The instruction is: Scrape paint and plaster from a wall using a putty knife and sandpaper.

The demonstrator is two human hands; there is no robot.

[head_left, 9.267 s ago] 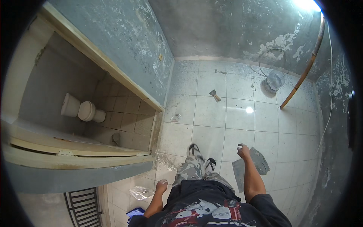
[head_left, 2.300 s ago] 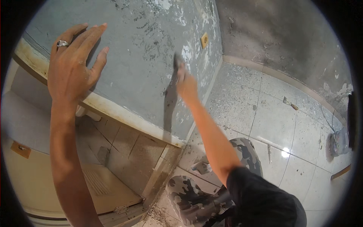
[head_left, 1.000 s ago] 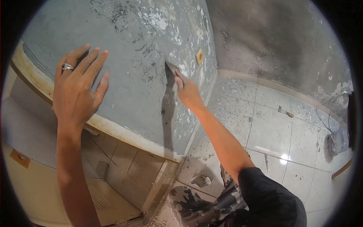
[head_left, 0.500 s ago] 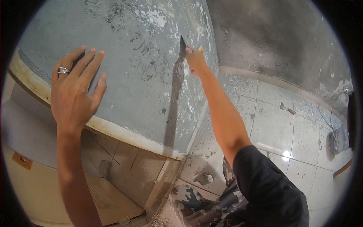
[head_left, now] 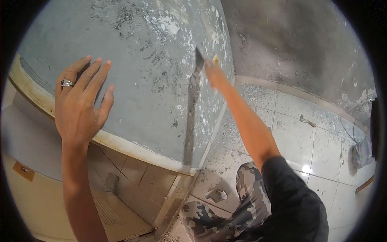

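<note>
My left hand (head_left: 80, 99) rests on the grey painted wall (head_left: 133, 97) close to its left edge, fingers stretched out, a ring on one of them. Nothing is in it. My right hand (head_left: 215, 74), a little blurred, is closed round the handle of a scraper (head_left: 199, 57). The scraper's dark blade is at the wall, near its right corner, where paint has flaked off in white and dark patches. Its yellowish handle end shows behind the hand. I cannot tell whether the blade touches the surface.
A second scraper (head_left: 308, 121) lies on the tiled floor (head_left: 292, 135) among paint flakes. Farther right stands a clear plastic bag or container (head_left: 363, 152). A crumpled pale piece (head_left: 216, 196) lies beside my knee. A beige door (head_left: 44, 205) is at lower left, a stained dark wall (head_left: 298, 44) at right.
My right hand and the scraper have shifted slightly right and down along the wall, and the elbow has swung right. My left hand stays in place on the wall.
</note>
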